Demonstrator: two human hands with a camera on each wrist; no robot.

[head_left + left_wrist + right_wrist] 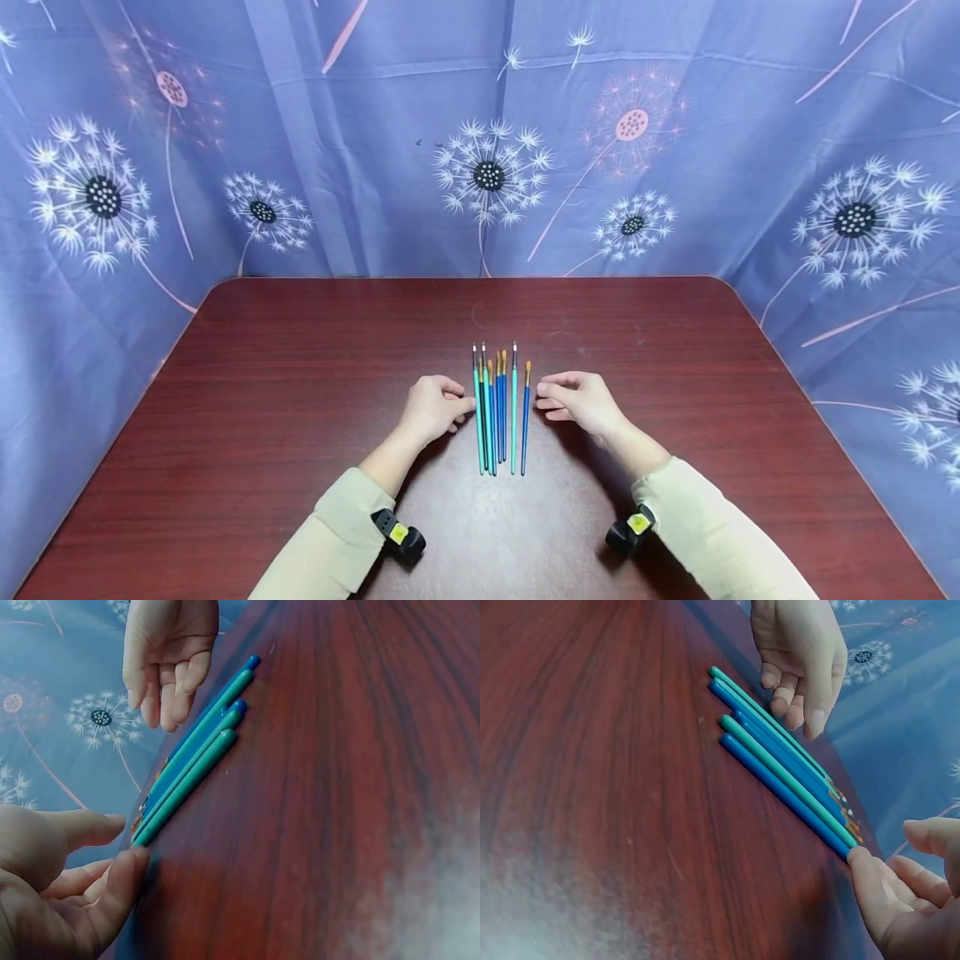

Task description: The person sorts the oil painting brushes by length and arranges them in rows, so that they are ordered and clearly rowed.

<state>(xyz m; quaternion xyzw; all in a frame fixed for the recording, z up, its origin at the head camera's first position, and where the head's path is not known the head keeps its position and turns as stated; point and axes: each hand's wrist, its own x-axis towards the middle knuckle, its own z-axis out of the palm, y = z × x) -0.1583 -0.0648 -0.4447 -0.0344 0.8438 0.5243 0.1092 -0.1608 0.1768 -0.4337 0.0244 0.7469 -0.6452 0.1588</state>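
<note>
Several slim paintbrushes lie side by side on the table, bristles toward the far edge, with blue, teal and dark handles. The leftmost is a teal brush; my left hand is beside it, a fingertip at its side. At the right end lies a blue brush, slightly apart from the others, next to a teal brush. My right hand is just right of that blue brush. In the right wrist view, a fingertip meets the blue brush. Both hands have loosely bent fingers and grip nothing.
The dark red wood-grain table has rounded far corners. Behind it and along both sides hangs a blue curtain with dandelion prints. Black wrist cameras sit at the cuffs of the pale sleeves.
</note>
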